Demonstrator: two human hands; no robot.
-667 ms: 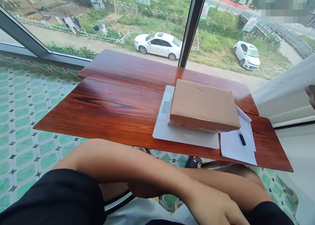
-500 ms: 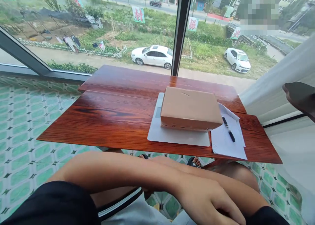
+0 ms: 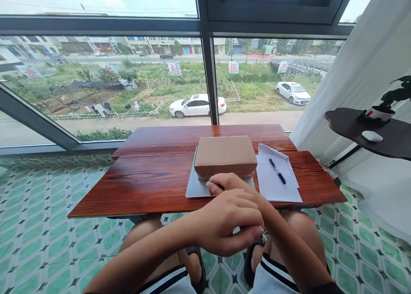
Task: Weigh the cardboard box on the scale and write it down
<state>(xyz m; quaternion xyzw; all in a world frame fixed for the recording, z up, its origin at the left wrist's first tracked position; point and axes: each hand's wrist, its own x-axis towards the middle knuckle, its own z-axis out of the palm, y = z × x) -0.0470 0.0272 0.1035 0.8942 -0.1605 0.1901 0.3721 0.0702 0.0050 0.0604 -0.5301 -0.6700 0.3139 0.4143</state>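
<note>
My two forearms cross in front of me, above my knees. My left hand (image 3: 229, 220) is in front of my right wrist, its fingers curled in and its thumb pointing right; nothing shows in it. Whether it touches the wrist I cannot tell. Just beyond it my right hand (image 3: 228, 183) is bent with loosely closed fingers, partly hidden behind the left one, and no object shows in it. Past the hands a closed brown cardboard box (image 3: 225, 153) rests on a flat silver-grey panel (image 3: 195, 190). The right hand overlaps the box's lower front edge in view.
The reddish wooden table (image 3: 138, 191) stands before a large window. Right of the box lie white papers (image 3: 269, 187) with a black pen (image 3: 277, 170) on top. A dark shelf (image 3: 394, 133) with a potted plant (image 3: 380, 112) and white curtain (image 3: 321, 88) are at right.
My view has tilted up and levelled. Both hands have come up from low at the right to the middle, before the box, with the forearms still crossed. The box and papers stay put.
</note>
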